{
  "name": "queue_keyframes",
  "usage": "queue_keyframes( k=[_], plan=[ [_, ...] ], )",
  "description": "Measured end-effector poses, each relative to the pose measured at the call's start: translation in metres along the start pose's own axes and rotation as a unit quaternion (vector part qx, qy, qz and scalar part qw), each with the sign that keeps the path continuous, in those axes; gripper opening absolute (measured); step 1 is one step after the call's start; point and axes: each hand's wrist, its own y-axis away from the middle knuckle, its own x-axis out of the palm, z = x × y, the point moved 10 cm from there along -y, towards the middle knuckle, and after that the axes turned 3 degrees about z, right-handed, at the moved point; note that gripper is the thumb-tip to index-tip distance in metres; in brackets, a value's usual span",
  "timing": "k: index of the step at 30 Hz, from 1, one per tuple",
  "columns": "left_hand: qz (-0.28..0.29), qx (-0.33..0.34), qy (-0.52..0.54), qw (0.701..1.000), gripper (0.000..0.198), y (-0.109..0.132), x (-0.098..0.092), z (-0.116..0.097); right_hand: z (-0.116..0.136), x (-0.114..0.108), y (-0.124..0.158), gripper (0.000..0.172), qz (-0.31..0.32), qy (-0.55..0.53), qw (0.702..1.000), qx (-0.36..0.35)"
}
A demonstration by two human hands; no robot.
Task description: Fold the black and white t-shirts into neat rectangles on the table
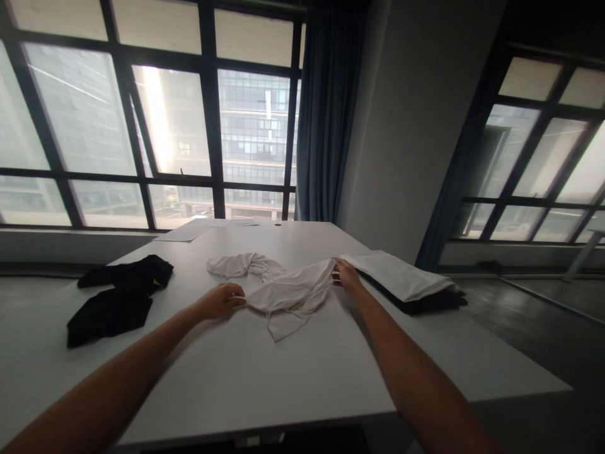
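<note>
A crumpled white garment (288, 290) lies across the middle of the white table (283, 384); its exact kind is hard to make out. My left hand (221, 301) pinches its left edge, fingers closed and low over the tabletop. At the upper right corner of the cloth, my right hand (347, 276) grips the fabric between thumb and fingers. One part of the garment bunches up toward the far left, and a pointed flap hangs toward me on the table.
Rumpled black clothing (113, 299) lies on the left of the table. To the right is a folded white cloth (401, 274) on top of a folded black one (425, 304). Paper sheets (184, 233) rest at the far end, near the windows and a blue curtain (326, 120).
</note>
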Motion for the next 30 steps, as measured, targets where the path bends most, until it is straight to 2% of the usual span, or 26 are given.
queue_keyframes(
  k=[2, 4, 5, 6, 8, 9, 11, 12, 14, 16, 18, 20, 22, 25, 28, 30],
  plan=[
    [-0.068, -0.046, 0.065, 0.994, 0.045, -0.001, -0.016, 0.008, 0.010, 0.014, 0.009, 0.042, 0.060, 0.014, 0.998, -0.012],
    [-0.129, -0.089, 0.159, 0.975, 0.047, 0.000, -0.030, 0.011, 0.031, 0.030, 0.023, 0.043, 0.095, 0.096, 0.987, -0.085],
    [-0.142, -0.099, 0.203, 0.964, 0.047, -0.002, -0.033, 0.006, 0.044, 0.038, 0.033, 0.049, 0.098, 0.149, 0.974, -0.140],
    [-0.142, -0.095, 0.241, 0.955, 0.047, -0.006, -0.034, -0.005, 0.058, 0.049, 0.045, 0.058, 0.101, 0.198, 0.954, -0.198],
    [-0.111, -0.047, 0.295, 0.948, 0.047, -0.019, -0.032, -0.040, 0.079, 0.079, 0.071, 0.077, 0.137, 0.254, 0.911, -0.295],
    [-0.088, -0.010, 0.311, 0.946, 0.047, -0.027, -0.030, -0.061, 0.084, 0.095, 0.082, 0.075, 0.176, 0.257, 0.895, -0.320],
    [-0.050, 0.058, 0.323, 0.943, 0.049, -0.041, -0.028, -0.092, 0.090, 0.116, 0.094, 0.049, 0.241, 0.232, 0.884, -0.328],
    [-0.041, 0.080, 0.317, 0.944, 0.051, -0.046, -0.027, -0.099, 0.092, 0.116, 0.094, 0.037, 0.249, 0.208, 0.890, -0.319],
    [-0.053, 0.085, 0.264, 0.959, 0.059, -0.055, -0.027, -0.088, 0.097, 0.095, 0.080, 0.031, 0.201, 0.141, 0.924, -0.292],
    [-0.078, 0.041, 0.145, 0.985, 0.068, -0.060, -0.024, -0.054, 0.097, 0.053, 0.059, 0.034, 0.108, 0.062, 0.956, -0.266],
    [-0.055, -0.017, -0.015, 0.998, 0.076, -0.060, -0.012, -0.014, 0.091, 0.008, 0.040, 0.037, 0.022, -0.002, 0.968, -0.248],
    [-0.003, -0.045, -0.130, 0.991, 0.070, -0.058, 0.002, 0.016, 0.079, -0.027, 0.025, 0.039, -0.035, -0.030, 0.973, -0.228],
    [0.012, -0.070, -0.187, 0.980, 0.053, -0.055, 0.003, 0.034, 0.065, -0.051, 0.013, 0.041, -0.074, -0.024, 0.977, -0.197],
    [0.015, -0.093, -0.172, 0.981, 0.044, -0.045, -0.016, 0.035, 0.056, -0.071, 0.008, 0.043, -0.101, 0.001, 0.979, -0.179],
    [0.082, -0.108, -0.040, 0.990, 0.044, -0.023, -0.038, 0.021, 0.064, -0.076, 0.013, 0.044, -0.068, 0.057, 0.978, -0.189],
    [0.133, -0.138, 0.056, 0.980, 0.042, 0.001, -0.057, 0.012, 0.074, -0.078, 0.017, 0.042, -0.054, 0.147, 0.969, -0.188]
  ],
)
